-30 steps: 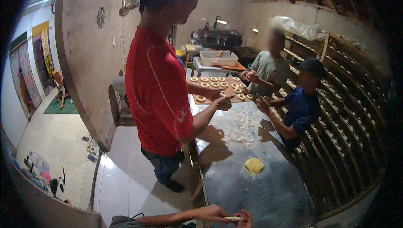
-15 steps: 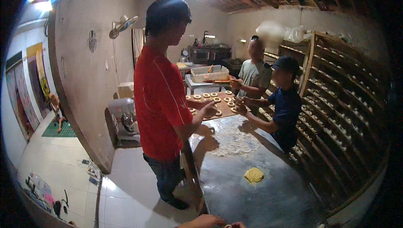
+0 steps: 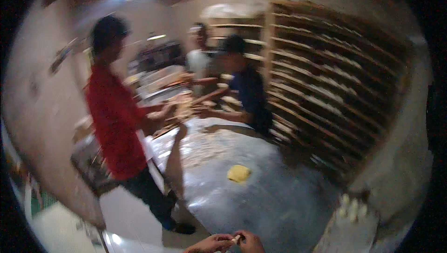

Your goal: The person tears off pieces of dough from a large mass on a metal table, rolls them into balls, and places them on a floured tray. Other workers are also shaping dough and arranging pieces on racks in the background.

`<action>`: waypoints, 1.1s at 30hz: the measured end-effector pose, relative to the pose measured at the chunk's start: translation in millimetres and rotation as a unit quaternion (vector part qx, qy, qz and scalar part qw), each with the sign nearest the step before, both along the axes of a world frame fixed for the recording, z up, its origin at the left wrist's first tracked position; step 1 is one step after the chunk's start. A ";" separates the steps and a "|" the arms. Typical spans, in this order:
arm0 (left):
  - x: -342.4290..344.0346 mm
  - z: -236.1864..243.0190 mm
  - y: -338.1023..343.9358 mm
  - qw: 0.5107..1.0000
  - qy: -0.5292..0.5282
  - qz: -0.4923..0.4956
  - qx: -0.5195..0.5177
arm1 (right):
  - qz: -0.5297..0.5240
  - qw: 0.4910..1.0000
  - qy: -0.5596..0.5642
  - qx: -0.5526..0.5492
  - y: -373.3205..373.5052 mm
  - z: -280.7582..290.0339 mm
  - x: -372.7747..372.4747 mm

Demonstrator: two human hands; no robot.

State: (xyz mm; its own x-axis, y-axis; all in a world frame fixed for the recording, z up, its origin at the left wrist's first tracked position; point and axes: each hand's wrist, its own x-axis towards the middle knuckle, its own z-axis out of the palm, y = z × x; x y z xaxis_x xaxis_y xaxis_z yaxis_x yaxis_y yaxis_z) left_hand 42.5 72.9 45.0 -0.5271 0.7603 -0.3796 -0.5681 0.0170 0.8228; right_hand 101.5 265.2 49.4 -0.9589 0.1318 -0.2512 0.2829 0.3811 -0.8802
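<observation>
Both my hands meet low in the view, over the near edge of the metal table (image 3: 274,206). My left hand (image 3: 215,243) has its fingers closed on one end of a small pale piece of dough (image 3: 236,239). On the other end, my right hand (image 3: 250,242) pinches it with the fingers curled. Blur hides the exact shape of the piece. Farther up the table lies a flat yellow lump of dough (image 3: 239,173), apart from both hands. Beyond it, white flour (image 3: 209,147) is spread over the surface.
A person in a red shirt (image 3: 114,122) stands along the table's left side. Two co-workers, in a dark shirt (image 3: 249,90) and a light shirt (image 3: 198,62), stand at the far end. Tall racks of trays (image 3: 321,76) line the right. Pale pieces (image 3: 352,208) sit on a board at lower right.
My view has swung to the right, so the room has shifted left and blurred. Both hands and the small piece of dough now show more fully; the lower right board has come into view.
</observation>
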 end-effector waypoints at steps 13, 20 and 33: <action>-20.8 -15.8 66.9 0.984 0.087 -0.117 -0.104 | 0.043 0.902 0.254 0.347 8.4 -55.9 27.2; 19.0 -7.0 79.3 0.967 0.133 -0.191 -0.101 | -0.057 0.982 0.157 0.093 22.7 -20.8 63.3; 123.1 0.9 70.5 0.947 0.176 -0.255 -0.091 | -0.109 0.906 0.405 0.058 -11.6 -7.9 150.4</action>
